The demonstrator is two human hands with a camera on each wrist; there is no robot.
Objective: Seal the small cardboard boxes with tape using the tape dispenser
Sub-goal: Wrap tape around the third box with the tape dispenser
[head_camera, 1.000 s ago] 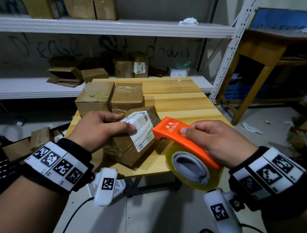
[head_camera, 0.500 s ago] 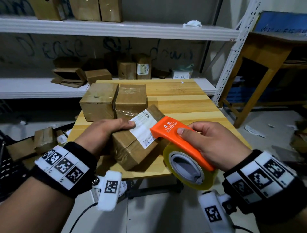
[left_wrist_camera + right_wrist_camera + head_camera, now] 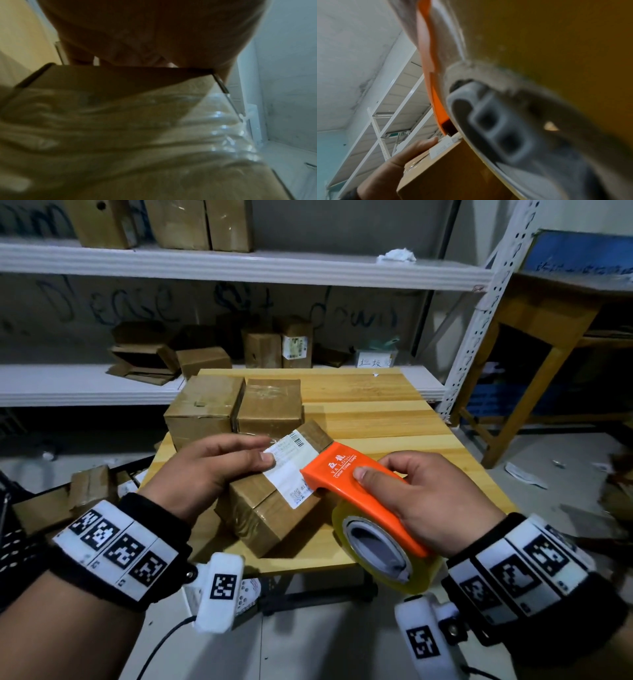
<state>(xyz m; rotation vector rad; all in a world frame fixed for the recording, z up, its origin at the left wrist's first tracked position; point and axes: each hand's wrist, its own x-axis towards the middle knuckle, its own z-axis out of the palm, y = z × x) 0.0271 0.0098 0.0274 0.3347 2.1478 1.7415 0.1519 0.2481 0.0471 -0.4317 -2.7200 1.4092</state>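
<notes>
A small cardboard box with a white shipping label lies tilted at the near edge of the wooden table. My left hand holds it from the left, thumb on the label and fingers over the far top edge. The left wrist view shows the palm above the box's wrinkled taped side. My right hand grips the orange tape dispenser, whose front lip meets the box's right end by the label. The clear tape roll hangs past the table edge. In the right wrist view the roll fills the frame.
Two more cardboard boxes stand side by side just behind the held one. White metal shelving with further boxes runs behind the table. A second wooden table stands at the right. Opened boxes lie on the floor at the left.
The dispenser's front lip has moved up against the box's right end beside the label. My left hand has stayed on the box, shifting its fingers along the top.
</notes>
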